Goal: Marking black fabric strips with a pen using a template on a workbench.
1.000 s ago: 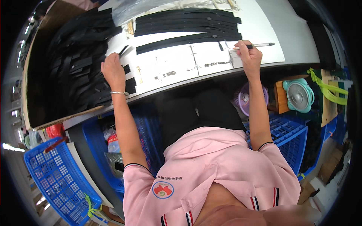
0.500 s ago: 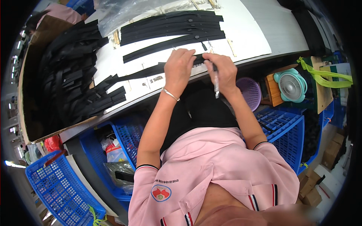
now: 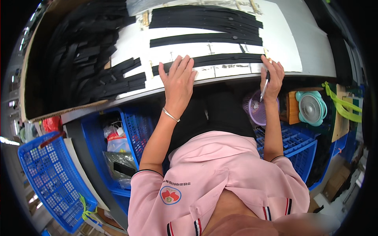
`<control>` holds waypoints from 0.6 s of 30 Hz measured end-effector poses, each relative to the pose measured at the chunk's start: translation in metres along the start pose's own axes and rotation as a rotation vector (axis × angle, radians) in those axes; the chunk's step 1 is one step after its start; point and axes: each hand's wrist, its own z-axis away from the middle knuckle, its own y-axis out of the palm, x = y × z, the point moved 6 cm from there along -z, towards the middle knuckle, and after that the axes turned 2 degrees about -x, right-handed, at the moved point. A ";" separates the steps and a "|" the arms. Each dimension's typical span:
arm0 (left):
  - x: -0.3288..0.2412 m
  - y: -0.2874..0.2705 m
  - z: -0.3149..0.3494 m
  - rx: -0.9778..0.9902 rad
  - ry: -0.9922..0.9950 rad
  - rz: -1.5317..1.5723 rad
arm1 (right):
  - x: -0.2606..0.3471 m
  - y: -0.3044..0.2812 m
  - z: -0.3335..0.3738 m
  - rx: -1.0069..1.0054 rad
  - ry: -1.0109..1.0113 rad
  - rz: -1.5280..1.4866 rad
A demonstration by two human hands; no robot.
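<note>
A long black fabric strip, looking like a zipper, lies straight along the front of the white board. My left hand rests with spread fingers over the strip's left part. At its other end, the fingertips of my right hand touch the strip. That hand also grips a slim pen, its tip pointing down toward me. Behind lies another black strip with a small knob and a dangling tab. Farther back, several more strips lie side by side.
A cardboard box heaped with black strips stands at the left. Below the table edge are blue crates, a purple basket and a teal fan. Clear plastic lies at the back.
My hands have moved apart, the left flattening and the right shifting rightward with the pen. The front strip, earlier bunched between them, now lies straight on the board. The view has shifted.
</note>
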 end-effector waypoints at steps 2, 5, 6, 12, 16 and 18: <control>0.011 -0.007 0.012 0.004 -0.077 -0.055 | -0.001 0.001 0.003 -0.013 0.014 -0.004; 0.028 -0.019 0.029 -0.022 -0.140 -0.118 | 0.001 0.000 0.003 -0.019 0.017 -0.010; 0.035 -0.020 0.033 -0.015 -0.168 -0.109 | 0.001 -0.001 0.001 -0.012 0.009 0.001; 0.042 -0.021 0.042 -0.042 -0.203 -0.071 | 0.029 -0.003 -0.023 0.057 0.018 0.040; 0.042 -0.021 0.041 -0.042 -0.231 -0.022 | 0.083 0.015 -0.052 0.136 0.144 -0.338; 0.044 -0.023 0.041 -0.048 -0.223 -0.028 | 0.112 0.037 -0.058 0.251 0.258 -0.570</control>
